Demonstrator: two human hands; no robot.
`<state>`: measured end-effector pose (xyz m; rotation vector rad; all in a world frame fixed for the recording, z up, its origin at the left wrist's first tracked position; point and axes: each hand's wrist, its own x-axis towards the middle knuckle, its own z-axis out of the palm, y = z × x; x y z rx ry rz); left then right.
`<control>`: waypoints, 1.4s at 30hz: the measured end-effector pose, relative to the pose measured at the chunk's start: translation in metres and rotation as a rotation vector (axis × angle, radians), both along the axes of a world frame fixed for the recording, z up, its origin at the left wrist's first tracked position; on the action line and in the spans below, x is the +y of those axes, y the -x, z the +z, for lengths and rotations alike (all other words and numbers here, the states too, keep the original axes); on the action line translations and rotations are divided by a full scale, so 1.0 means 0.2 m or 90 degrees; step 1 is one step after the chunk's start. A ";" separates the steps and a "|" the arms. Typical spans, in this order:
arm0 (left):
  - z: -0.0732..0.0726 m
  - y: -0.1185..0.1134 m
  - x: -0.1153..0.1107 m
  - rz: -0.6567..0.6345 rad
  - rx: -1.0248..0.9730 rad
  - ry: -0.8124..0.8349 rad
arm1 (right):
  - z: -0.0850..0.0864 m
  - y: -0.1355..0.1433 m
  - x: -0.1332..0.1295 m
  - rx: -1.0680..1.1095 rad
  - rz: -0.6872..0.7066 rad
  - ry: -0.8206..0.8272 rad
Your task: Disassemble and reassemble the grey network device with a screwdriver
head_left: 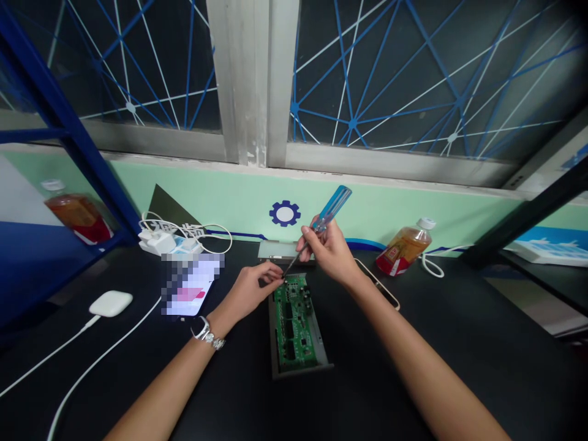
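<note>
A green circuit board (301, 327) lies in a grey metal tray (303, 371) on the black table, long side running away from me. My right hand (327, 248) is closed round a screwdriver (334, 207) with a clear blue handle. Its thin shaft slants down to the left, and the tip reaches the board's far left corner. At that same corner the fingertips of my left hand (252, 286) are pinched together beside the tip. Whatever they hold, if anything, is too small to make out. A watch sits on my left wrist.
Behind the board lies a flat grey metal piece (278, 250). Left are a lit phone (195, 288), a white charging case (111, 303) with cable, and a power strip (168, 242) with plugs. A drink bottle (404, 246) stands at the right, near the wall.
</note>
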<state>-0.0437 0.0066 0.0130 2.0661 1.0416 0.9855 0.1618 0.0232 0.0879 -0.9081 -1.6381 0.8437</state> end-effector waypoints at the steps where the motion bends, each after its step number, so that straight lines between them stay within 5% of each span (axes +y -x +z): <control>1: 0.00 0.00 -0.01 0.005 0.032 -0.034 | 0.00 0.00 0.00 -0.013 -0.009 -0.006; 5: -0.03 -0.01 -0.03 0.023 0.155 -0.148 | 0.00 -0.01 0.00 -0.055 -0.040 -0.026; 10: -0.07 0.01 -0.03 0.009 0.270 -0.122 | -0.01 -0.03 0.01 -0.110 -0.064 -0.037; 30: -0.03 0.05 0.00 0.012 0.282 -0.104 | -0.05 0.04 0.03 -0.165 -0.045 -0.055; 37: -0.03 0.04 0.00 0.019 0.241 -0.101 | -0.06 0.06 0.05 -0.188 -0.018 -0.053; 42: 0.00 -0.06 0.05 0.023 0.037 -0.086 | -0.05 0.07 0.07 -0.201 0.002 -0.043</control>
